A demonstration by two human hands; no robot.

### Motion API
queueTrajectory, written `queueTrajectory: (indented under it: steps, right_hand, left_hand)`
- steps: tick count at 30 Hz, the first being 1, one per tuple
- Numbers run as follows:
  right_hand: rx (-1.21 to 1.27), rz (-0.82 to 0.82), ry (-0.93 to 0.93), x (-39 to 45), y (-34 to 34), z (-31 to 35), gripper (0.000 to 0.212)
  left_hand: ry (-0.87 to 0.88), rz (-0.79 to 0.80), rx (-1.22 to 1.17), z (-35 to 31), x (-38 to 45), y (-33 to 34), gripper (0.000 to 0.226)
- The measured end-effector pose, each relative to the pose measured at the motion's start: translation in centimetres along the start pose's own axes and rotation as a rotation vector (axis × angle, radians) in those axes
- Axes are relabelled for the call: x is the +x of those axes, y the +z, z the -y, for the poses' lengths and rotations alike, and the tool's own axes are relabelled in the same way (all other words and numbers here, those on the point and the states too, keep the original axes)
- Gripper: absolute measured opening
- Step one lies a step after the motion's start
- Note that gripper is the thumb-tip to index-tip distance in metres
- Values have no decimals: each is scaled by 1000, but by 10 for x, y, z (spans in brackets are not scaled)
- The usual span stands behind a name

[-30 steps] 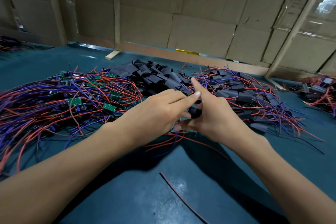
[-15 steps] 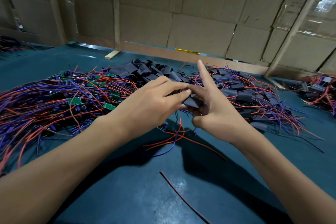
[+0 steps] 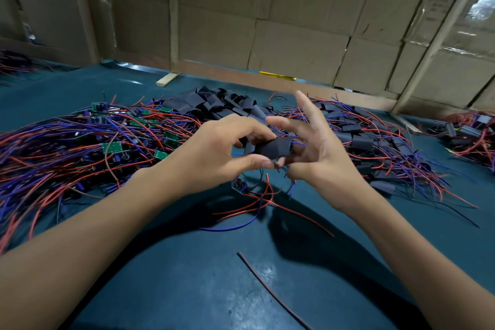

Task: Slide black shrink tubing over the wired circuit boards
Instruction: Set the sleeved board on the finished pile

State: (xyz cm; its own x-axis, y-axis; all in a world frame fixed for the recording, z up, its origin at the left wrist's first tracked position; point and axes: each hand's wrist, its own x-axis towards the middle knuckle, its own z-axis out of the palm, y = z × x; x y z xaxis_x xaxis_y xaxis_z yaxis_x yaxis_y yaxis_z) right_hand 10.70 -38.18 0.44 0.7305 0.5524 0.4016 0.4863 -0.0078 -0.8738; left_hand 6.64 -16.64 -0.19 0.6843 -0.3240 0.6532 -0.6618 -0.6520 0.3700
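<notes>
You have a short flattened piece of black shrink tubing raised above the dark teal table surface, between your two hands. Your left hand pinches its left end, thumb beneath and curled fingers on top. Your right hand meets its right end with the lower fingers curled in against it, while the forefinger and the one beside it stand straight and clear. Whether those curled fingers actually grip the sleeve or only steady it, I cannot tell.

The red and blue wires hang from under the sleeve to the table just nearer you, and a small board dangles below your left thumb, seemingly not yet covered.

To do this step well:
- Squeeze the flat sleeve by its edges so its mouth opens.
- Gather the loose leads together, so none snags on the rim.
- Feed the board in narrow end first and draw the sleeve along, rather than pushing the board by its components.
- Stop when the sleeve covers the board and the wires emerge freely.

Bare green boards with their red and blue leads lie in a heap to the left, spare black sleeves are piled at the far centre, and sleeved boards lie to the right; that is likely where this one belongs once covered.
</notes>
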Motion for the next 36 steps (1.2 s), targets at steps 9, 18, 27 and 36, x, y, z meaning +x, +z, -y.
queueTrajectory:
  steps: [9, 18, 27, 36]
  right_hand:
    - [-38, -218, 37, 0, -8, -3, 18]
    - [-772, 75, -151, -6, 7, -9, 21]
    - [-889, 132, -114, -5, 40, -18, 37]
    - [-809, 9, -52, -4, 53, -23, 23]
  left_hand:
    - [13, 174, 327, 13, 1, -11, 58]
    - [-224, 173, 12, 19, -3, -20, 43]
    - [-322, 168, -237, 8, -1, -21, 43]
    - [-343, 127, -422, -2, -2, -23, 53]
